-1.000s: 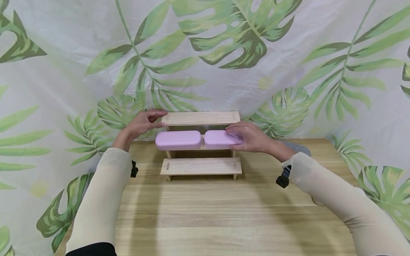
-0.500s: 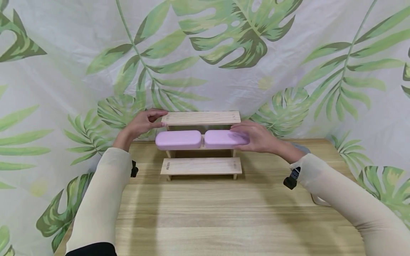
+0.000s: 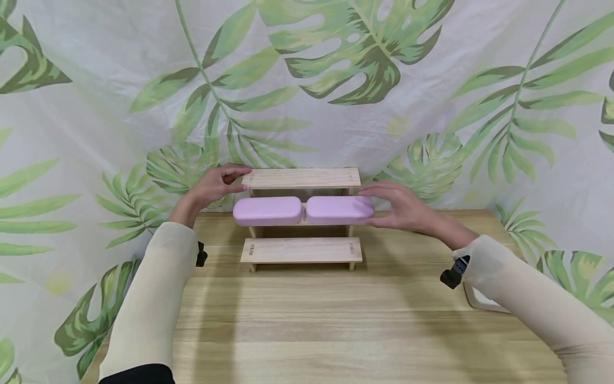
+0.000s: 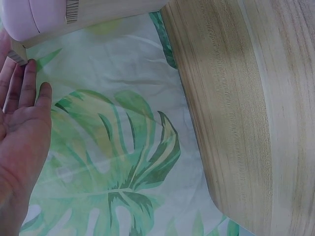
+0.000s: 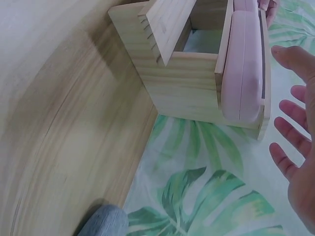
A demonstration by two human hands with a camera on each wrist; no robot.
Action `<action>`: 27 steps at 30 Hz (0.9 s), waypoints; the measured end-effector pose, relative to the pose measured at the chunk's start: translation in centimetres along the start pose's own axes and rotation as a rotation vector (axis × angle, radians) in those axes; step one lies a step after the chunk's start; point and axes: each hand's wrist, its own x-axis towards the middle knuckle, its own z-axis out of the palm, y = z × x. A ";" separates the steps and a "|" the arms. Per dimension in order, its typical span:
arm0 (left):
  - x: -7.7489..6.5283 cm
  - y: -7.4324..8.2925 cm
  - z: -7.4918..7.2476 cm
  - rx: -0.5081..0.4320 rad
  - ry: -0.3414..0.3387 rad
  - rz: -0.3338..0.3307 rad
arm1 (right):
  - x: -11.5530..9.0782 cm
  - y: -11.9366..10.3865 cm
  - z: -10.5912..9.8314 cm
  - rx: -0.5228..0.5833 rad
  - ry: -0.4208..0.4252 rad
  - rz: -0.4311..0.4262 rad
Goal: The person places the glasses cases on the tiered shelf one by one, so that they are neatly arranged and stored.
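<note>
A light wooden three-step rack (image 3: 301,250) stands against the back of the table. On its middle step two lilac, rounded oblong cases, like glasses cases, lie end to end: a left case (image 3: 267,210) and a right case (image 3: 339,209), a small gap between them. My left hand (image 3: 214,185) pinches the left end of the top step; in the left wrist view its fingers (image 4: 28,86) meet the step's corner. My right hand (image 3: 405,207) is beside the right case's outer end. In the right wrist view its spread fingers (image 5: 290,132) stand apart from that case.
A leaf-printed cloth (image 3: 336,122) hangs close behind the rack. A grey rounded thing (image 5: 106,221) lies on the table to the right. The corner of a white tray-like object (image 3: 484,301) shows beneath my right forearm. Bare wood table (image 3: 307,320) extends in front.
My right hand has let go of the right case and drawn away to the right. Both cases stay in place, and my left hand has not moved.
</note>
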 end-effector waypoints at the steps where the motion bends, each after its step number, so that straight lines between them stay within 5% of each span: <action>1: 0.0 0.0 0.0 -0.002 0.000 0.000 | -0.2 -0.1 -0.2 -0.002 -0.002 0.008; 14: 0.2 -0.2 0.0 -0.017 0.003 0.003 | -3.8 -0.3 -2.2 -0.093 -0.076 0.059; 27: 1.6 -2.9 -0.3 0.008 0.025 0.017 | -8.1 -0.2 -4.0 -0.113 -0.080 0.075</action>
